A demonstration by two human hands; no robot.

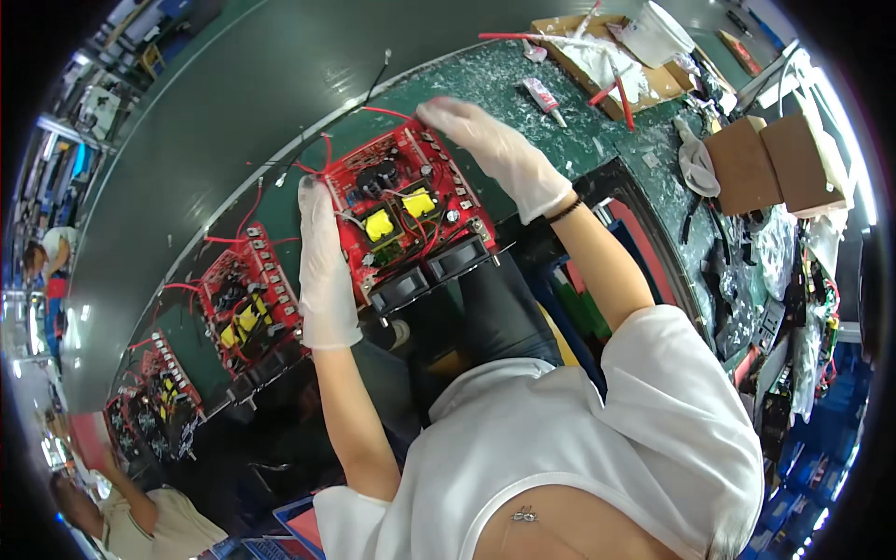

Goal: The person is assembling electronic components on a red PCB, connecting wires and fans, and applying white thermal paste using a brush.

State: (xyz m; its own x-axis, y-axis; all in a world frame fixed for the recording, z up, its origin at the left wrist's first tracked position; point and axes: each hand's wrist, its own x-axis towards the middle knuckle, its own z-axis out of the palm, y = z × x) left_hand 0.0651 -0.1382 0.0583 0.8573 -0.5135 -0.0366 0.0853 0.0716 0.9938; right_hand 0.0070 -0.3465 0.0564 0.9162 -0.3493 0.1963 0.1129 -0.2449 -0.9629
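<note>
A red circuit board (411, 201) with yellow transformers, dark capacitors and two black fans along its near edge lies in front of me, overhanging the table edge. Both my hands wear thin whitish gloves. My left hand (322, 238) is closed along the board's left side, fingers pointing away from me. Across from it, my right hand (481, 145) bends round the far right corner, close to a red wire; its fingertips are partly hidden. A second red board (247, 299) of the same kind sits to the left, near my left wrist.
Further left is a third red board (163, 383). The dark green table (411, 89) carries white flecks. At the far right stand a cardboard tray (560, 56) with white paste, a small tube (543, 98) and a brown box (747, 168). Another person (154, 518) is at lower left.
</note>
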